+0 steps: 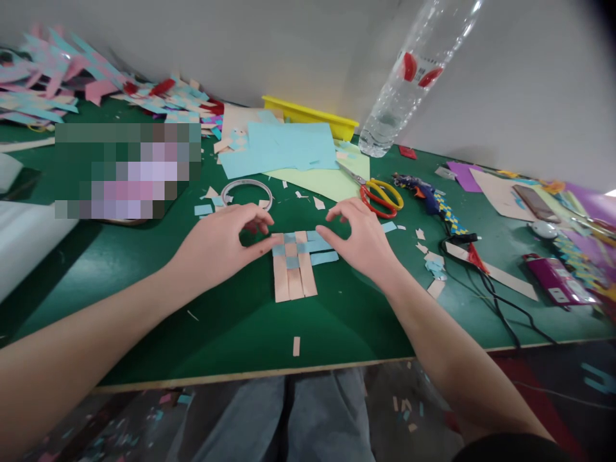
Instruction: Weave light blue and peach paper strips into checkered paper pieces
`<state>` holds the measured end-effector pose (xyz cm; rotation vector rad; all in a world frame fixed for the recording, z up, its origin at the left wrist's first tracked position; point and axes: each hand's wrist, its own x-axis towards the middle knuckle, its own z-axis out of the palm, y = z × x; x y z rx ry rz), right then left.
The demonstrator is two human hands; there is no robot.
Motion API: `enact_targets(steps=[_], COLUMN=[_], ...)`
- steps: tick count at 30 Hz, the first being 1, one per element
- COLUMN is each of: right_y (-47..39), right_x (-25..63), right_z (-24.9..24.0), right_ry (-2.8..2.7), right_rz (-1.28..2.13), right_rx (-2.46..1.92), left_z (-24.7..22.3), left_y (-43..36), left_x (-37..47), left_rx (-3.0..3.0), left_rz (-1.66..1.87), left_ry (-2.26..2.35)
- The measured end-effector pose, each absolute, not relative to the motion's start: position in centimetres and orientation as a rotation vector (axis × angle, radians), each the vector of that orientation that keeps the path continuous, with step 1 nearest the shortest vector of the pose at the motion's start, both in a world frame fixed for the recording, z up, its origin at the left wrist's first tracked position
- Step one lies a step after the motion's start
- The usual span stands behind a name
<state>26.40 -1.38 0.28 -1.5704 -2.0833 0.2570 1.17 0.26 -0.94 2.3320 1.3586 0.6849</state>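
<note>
On the green table between my hands lies a small woven paper piece (293,264), made of peach strips running toward me and light blue strips crossing them. Loose ends of the blue strips (324,258) stick out to the right. My left hand (230,236) is curved, its thumb tip at the weave's upper left corner and its fingers apart from the thumb. Over the blue ends hovers my right hand (359,232), thumb and forefinger spread with nothing visible between them. A roll of tape (247,185) stands just behind my left hand. Scissors (382,196) with red and yellow handles lie beyond my right hand.
A plastic bottle (409,77) stands behind light blue paper sheets (291,144) and a yellow tray (312,119). At right are a glue gun (423,192), black cable (495,295) and purple pack (561,280). Paper strips (62,64) heap up at far left. Something nearby is pixelated.
</note>
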Motion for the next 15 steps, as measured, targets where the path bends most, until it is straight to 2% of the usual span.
enact_targets(steps=[7,15], right_y=[-1.7,-1.8], right_x=[25.4,25.1], right_z=[-0.6,-0.8], right_ry=[-2.464,-2.68], right_rz=[0.312,0.298], right_rx=[-1.074,-1.044], left_z=[-2.3,-2.6], left_y=[0.7,0.7], left_x=[1.1,0.8], left_rx=[2.612,2.673], left_rz=[0.594,0.478], left_ry=[1.231,1.242])
